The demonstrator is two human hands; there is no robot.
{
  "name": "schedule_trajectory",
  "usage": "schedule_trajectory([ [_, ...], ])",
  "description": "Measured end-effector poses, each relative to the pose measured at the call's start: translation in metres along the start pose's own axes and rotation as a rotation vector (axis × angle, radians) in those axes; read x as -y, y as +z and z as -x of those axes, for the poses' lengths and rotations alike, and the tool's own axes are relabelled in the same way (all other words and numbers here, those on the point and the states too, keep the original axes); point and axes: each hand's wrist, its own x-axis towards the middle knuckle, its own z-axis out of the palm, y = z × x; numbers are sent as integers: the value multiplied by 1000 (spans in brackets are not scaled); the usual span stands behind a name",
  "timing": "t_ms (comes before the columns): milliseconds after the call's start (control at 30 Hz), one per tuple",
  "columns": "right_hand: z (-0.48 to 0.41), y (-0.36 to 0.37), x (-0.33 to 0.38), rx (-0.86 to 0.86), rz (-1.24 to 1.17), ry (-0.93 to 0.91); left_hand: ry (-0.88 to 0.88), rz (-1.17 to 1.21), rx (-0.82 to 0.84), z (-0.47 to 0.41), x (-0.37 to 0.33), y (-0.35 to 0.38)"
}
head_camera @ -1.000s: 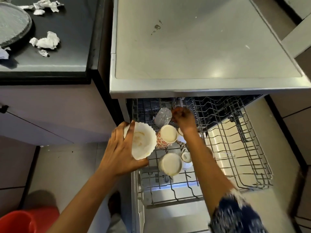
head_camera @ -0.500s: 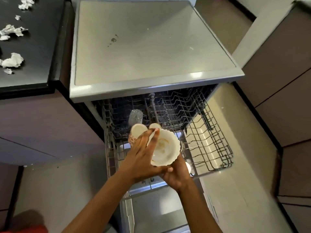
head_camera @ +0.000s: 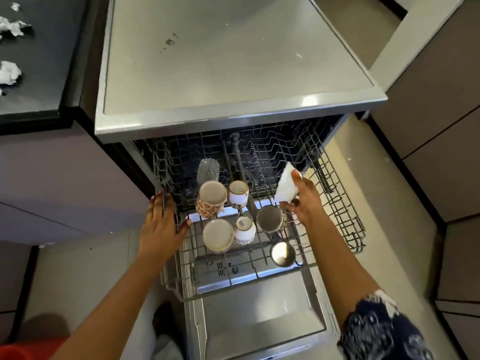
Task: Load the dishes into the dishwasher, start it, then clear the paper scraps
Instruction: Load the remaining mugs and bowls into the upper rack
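Crumpled white paper scraps (head_camera: 10, 74) lie on the black countertop (head_camera: 46, 61), well to the left of the left hand (head_camera: 161, 224). That hand rests flat, fingers straight, on the left rim of the grey wire dishwasher rack (head_camera: 342, 216). Just right of its thumb stand upturned cups, among them a red-patterned ceramic mug (head_camera: 211, 201). Beyond them the right hand (head_camera: 304, 201) grips a white scalloped bowl (head_camera: 285, 185) — tilted on edge above the rack.

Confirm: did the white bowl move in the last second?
Yes. The white bowl crossed from left of the floral cup to its right; the right hand now holds it.
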Motion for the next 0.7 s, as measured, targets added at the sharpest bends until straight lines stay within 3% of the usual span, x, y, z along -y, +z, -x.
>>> schedule_trajectory([
  [233,-88,41,3,-86,1158,-358,51,30,-56,7,12,28],
  [433,-113,56,-8,-67,1402,-392,51,-47,-64,7,16,35],
  [700,-118,60,-25,-72,1459,-458,45,-97,-81,6,21,44],
])
